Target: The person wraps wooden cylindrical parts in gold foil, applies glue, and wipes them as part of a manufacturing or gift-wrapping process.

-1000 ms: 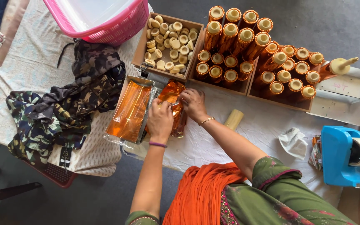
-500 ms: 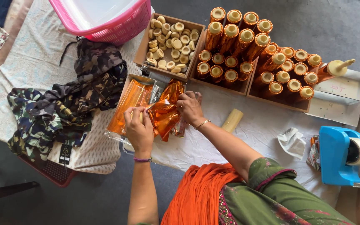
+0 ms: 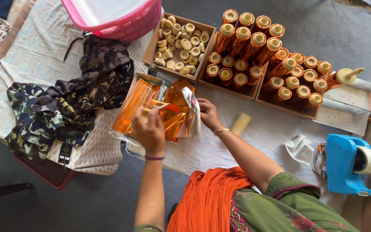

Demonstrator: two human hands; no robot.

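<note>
My left hand (image 3: 150, 132) grips a shiny orange foil sheet (image 3: 173, 112) and lifts its edge above a stack of orange foil sheets (image 3: 135, 105) lying in a clear wrapper. My right hand (image 3: 208, 114) holds the same sheet at its right side, where the silver back curls up. A bare cream cylinder (image 3: 240, 124) lies on the white cloth just right of my right wrist.
A box of small cream discs (image 3: 177, 41) and two trays of foil-wrapped orange cylinders (image 3: 254, 47) stand at the back. A pink basket (image 3: 123, 17) is at top left, a camouflage garment (image 3: 69, 103) at left, a blue tape dispenser (image 3: 346, 165) at right.
Both hands have lifted the top foil sheet off the stack; my left hand moved left and toward me along the sheet's edge, and the sheet now curls up at the right.
</note>
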